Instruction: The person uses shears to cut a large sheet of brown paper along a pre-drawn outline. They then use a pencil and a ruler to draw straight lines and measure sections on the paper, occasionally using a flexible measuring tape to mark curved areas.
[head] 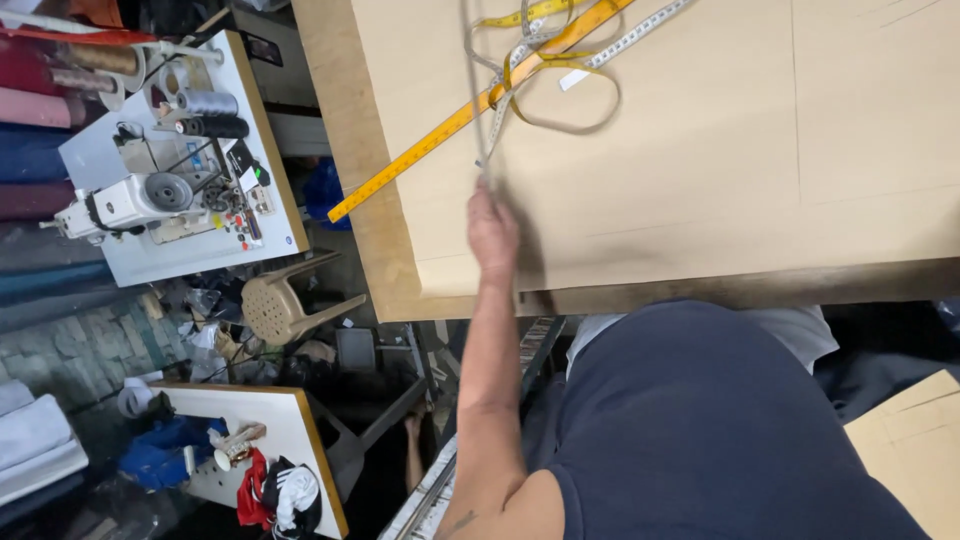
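My left hand (493, 235) reaches onto a large sheet of tan paper (700, 140) spread over a wooden table (350, 150). Its fingers are closed on the lower end of a thin grey strip (474, 90), which runs up the paper and looks blurred. A long yellow ruler (440, 140) lies slanted just above the hand, crossing the strip. A yellow measuring tape (565, 95) lies in loose loops next to it, and a white tape (635, 35) lies further up. My right hand is out of sight. My dark blue shirt (720, 430) fills the lower right.
To the left stands a white sewing machine (140, 200) on a white table with thread cones (210, 102). A beige plastic stool (275, 305) lies tipped below it. Fabric rolls (40, 110) stack at the far left. Another white table (270, 430) and cardboard (915, 450) sit low.
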